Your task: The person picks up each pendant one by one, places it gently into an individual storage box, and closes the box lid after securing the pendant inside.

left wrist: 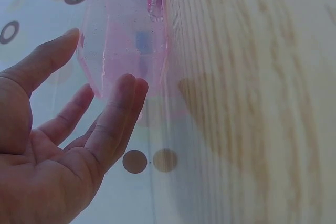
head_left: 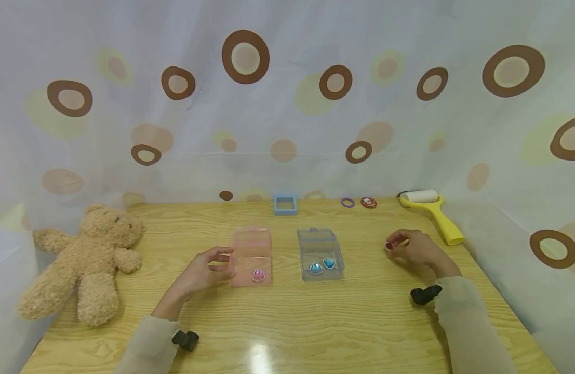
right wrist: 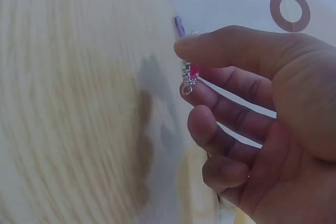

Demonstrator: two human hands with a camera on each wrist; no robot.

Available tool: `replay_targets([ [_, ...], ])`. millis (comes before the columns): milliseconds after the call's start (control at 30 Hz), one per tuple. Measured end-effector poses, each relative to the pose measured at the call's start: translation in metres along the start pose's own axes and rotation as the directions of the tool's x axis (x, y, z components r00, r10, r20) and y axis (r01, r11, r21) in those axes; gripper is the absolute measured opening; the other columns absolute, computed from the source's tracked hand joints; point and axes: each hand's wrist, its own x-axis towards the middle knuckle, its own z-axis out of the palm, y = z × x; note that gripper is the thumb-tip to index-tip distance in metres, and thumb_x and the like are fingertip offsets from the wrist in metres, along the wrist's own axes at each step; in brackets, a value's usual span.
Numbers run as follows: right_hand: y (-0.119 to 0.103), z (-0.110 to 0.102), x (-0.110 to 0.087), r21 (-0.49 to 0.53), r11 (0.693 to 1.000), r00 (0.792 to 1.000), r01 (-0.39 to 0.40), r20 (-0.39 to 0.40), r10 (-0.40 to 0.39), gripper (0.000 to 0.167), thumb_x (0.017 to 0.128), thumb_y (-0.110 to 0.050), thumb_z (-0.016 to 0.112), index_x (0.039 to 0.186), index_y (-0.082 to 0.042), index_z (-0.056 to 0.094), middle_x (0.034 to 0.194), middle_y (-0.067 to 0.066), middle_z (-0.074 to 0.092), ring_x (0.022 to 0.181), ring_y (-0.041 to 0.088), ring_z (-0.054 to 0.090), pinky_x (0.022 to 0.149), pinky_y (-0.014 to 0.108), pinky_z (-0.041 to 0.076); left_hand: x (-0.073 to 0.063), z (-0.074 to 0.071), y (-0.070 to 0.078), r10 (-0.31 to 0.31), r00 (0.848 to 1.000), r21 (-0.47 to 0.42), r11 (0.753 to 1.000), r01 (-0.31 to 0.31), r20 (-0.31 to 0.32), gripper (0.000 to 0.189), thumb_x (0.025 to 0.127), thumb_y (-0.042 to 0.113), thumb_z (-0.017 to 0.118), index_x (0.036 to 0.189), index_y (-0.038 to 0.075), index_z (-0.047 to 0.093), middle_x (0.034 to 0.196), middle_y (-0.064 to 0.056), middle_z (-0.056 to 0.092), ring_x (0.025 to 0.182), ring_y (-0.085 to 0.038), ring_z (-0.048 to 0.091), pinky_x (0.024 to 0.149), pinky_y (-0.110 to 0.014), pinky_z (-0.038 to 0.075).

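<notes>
Between the thumb and fingers of my right hand (head_left: 415, 249) is a dark pink gem charm (right wrist: 193, 71) with a beaded silver edge and a small ring. Held above the table, it is partly covered by the thumb. My left hand (head_left: 204, 270) is at the left side of an opened pink clear box (head_left: 252, 254), its fingers loosely spread; whether they touch the box I cannot tell. One pink gem charm (head_left: 258, 275) lies in that box. To its right, an opened grey-blue clear box (head_left: 315, 244) holds two blue gem charms (head_left: 322, 266).
A teddy bear (head_left: 93, 259) sits at the left edge. Along the back are a blue square frame (head_left: 285, 212), a purple ring (head_left: 347, 202), a red round badge (head_left: 369, 202) and a yellow-handled lint roller (head_left: 443, 221). A patterned curtain (head_left: 287, 104) hangs behind the wooden table (head_left: 287, 327).
</notes>
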Motion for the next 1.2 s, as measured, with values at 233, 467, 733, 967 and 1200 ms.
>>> replay_targets([
  [233, -0.009, -0.002, 0.002, 0.048, 0.997, 0.997, 0.059, -0.047, -0.057, 0.032, 0.093, -0.024, 0.072, 0.121, -0.008, 0.067, 0.11, 0.011, 0.07, 0.091, 0.018, 0.061, 0.078, 0.03, 0.05, 0.0, 0.0, -0.001, -0.005, 1.0, -0.013, 1.0, 0.005, 0.005, 0.063, 0.091, 0.013, 0.073, 0.147, 0.003, 0.045, 0.139, -0.026, 0.053, 0.121, -0.04, 0.061, 0.092, -0.045, 0.058],
  [467, -0.029, -0.004, 0.004, 0.057, 0.994, 0.994, 0.092, -0.056, -0.089, 0.032, 0.093, -0.025, 0.072, 0.121, -0.011, 0.067, 0.112, 0.009, 0.07, 0.092, 0.019, 0.061, 0.08, 0.032, 0.048, 0.0, 0.0, -0.001, -0.007, 1.0, -0.006, 1.0, 0.007, -0.003, 0.064, 0.091, 0.013, 0.074, 0.147, 0.003, 0.045, 0.139, -0.026, 0.053, 0.119, -0.04, 0.062, 0.091, -0.045, 0.058],
  [733, -0.054, 0.001, 0.011, 0.123, 0.987, 0.994, 0.106, -0.033, -0.103, 0.034, 0.092, -0.027, 0.073, 0.121, -0.011, 0.066, 0.115, 0.011, 0.069, 0.086, 0.02, 0.06, 0.074, 0.031, 0.049, 0.0, -0.001, 0.0, 0.003, 1.0, -0.005, 1.0, -0.003, 0.001, 0.064, 0.091, 0.012, 0.074, 0.147, 0.003, 0.045, 0.138, -0.027, 0.053, 0.118, -0.04, 0.062, 0.09, -0.044, 0.058],
  [967, -0.076, 0.009, 0.019, 0.142, 0.978, 0.989, 0.15, -0.032, -0.147, 0.032, 0.091, -0.024, 0.075, 0.119, -0.012, 0.068, 0.111, 0.009, 0.069, 0.08, 0.02, 0.061, 0.069, 0.03, 0.051, 0.001, -0.001, 0.0, 0.002, 1.0, 0.001, 1.0, -0.002, 0.0, 0.062, 0.091, 0.012, 0.074, 0.146, 0.002, 0.045, 0.137, -0.026, 0.054, 0.117, -0.038, 0.063, 0.09, -0.043, 0.058],
  [1200, -0.096, 0.02, 0.026, 0.161, 0.963, 0.977, 0.214, -0.028, -0.213, 0.03, 0.088, -0.023, 0.077, 0.114, -0.01, 0.07, 0.104, 0.007, 0.071, 0.078, 0.028, 0.063, 0.066, 0.028, 0.051, 0.001, 0.0, 0.0, -0.001, 1.0, 0.008, 1.0, 0.001, -0.003, 0.062, 0.091, 0.012, 0.073, 0.146, 0.002, 0.045, 0.137, -0.026, 0.054, 0.118, -0.039, 0.062, 0.091, -0.044, 0.058],
])
